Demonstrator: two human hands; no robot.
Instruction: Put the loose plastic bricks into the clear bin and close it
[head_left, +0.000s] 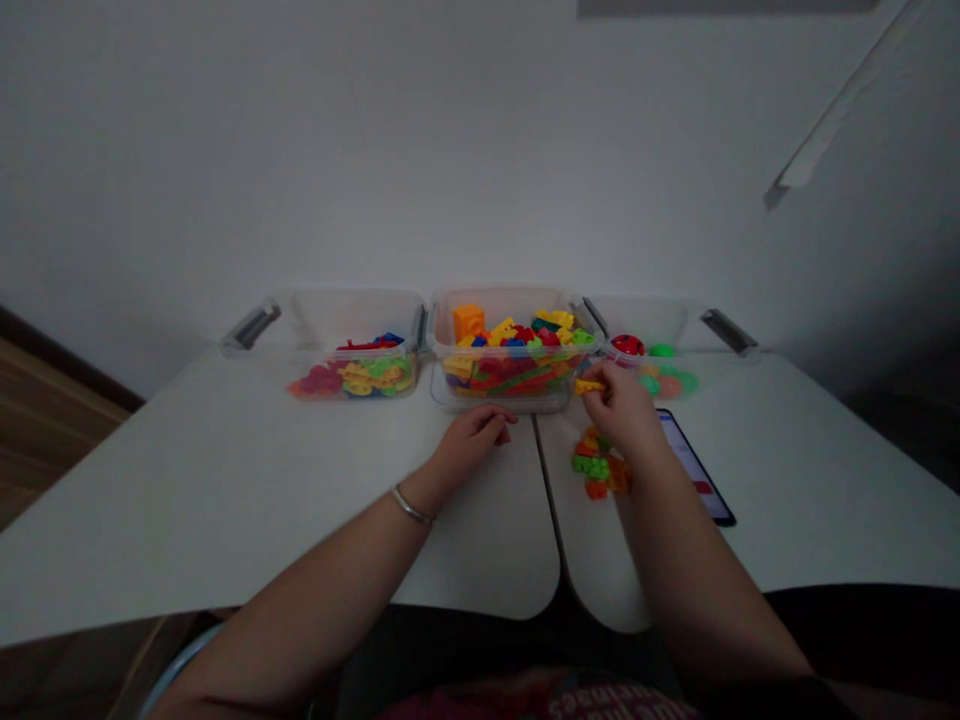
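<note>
My right hand pinches a small yellow toy block at the right front corner of the middle clear plastic box. That box is filled with toy blocks in several colours. Below the right hand, a small heap of orange and green blocks lies on the table, partly hidden by the forearm. In front of the middle box my left hand rests at the tabletop, fingers loosely bent and a little apart. Nothing shows in it.
A left clear box holds red, yellow and blue plastic pieces. The right clear box contains a red ball and green and orange round pieces. A phone lies right of my right forearm. A seam divides the white tabletop.
</note>
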